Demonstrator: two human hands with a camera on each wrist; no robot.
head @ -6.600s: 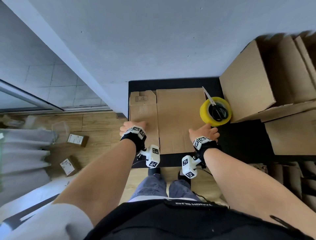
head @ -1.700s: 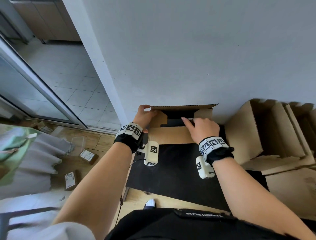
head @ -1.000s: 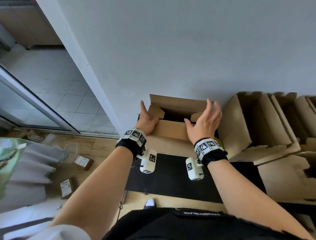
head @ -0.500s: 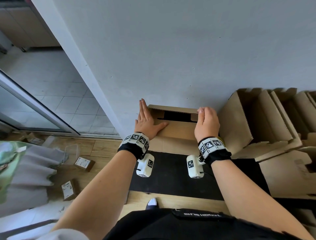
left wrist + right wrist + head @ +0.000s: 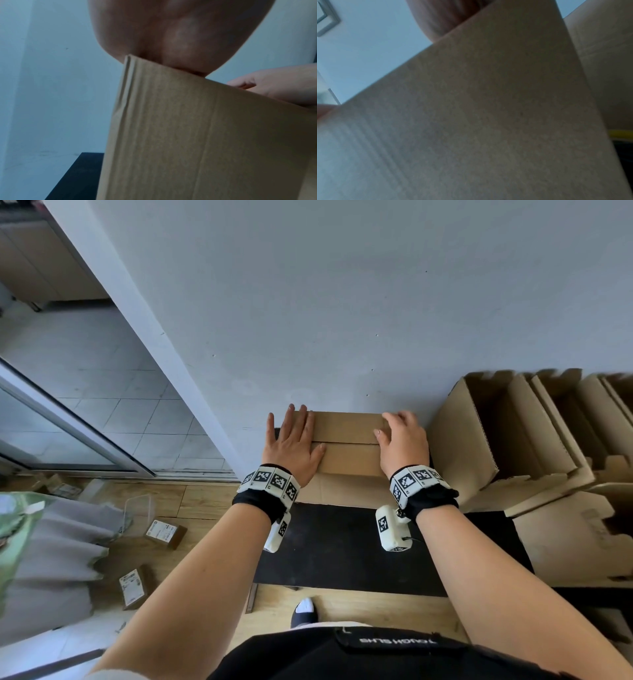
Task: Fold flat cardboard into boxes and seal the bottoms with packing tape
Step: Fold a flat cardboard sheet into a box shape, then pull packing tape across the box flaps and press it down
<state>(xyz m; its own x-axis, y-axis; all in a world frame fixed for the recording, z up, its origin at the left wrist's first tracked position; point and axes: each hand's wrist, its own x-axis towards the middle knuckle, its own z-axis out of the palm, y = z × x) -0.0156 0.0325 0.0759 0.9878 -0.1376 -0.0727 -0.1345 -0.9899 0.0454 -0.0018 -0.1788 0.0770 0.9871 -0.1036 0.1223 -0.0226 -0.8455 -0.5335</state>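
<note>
- Box standing on the black bench, far side hard against the grey wall; judged so placed that the wall backs the box against downward pressure.
- Two long flaps closed on the upward face, meeting along a seam running left to right; that face judged the bottom, turned up for taping.
- Left hand laid flat on the left end of the flaps, fingers straight and spread, palm across the seam; gripping nothing, pressing only. Heel of the palm seen bearing on the box corner in the left wrist view.
- Right hand resting on the right end, fingers loosely bent over the far flap, thumb near the seam; holding nothing.
- One hand at each end judged to hold both flaps level and the seam closed, springy cardboard tending to lift otherwise.
- No tape seen on the seam; sealing judged not yet done.
- Strip of yellow visible past the box edge in the right wrist view, probably the tape roll, set just right of the box; hidden from the head view.
- Next step judged to need one hand released for the tape, the other holding the flaps; risk of the seam gaping on release.
- Opened boxes stacked on their sides to the right, near but apart.
- Small parcels on the wooden floor at left, well apart.
</note>
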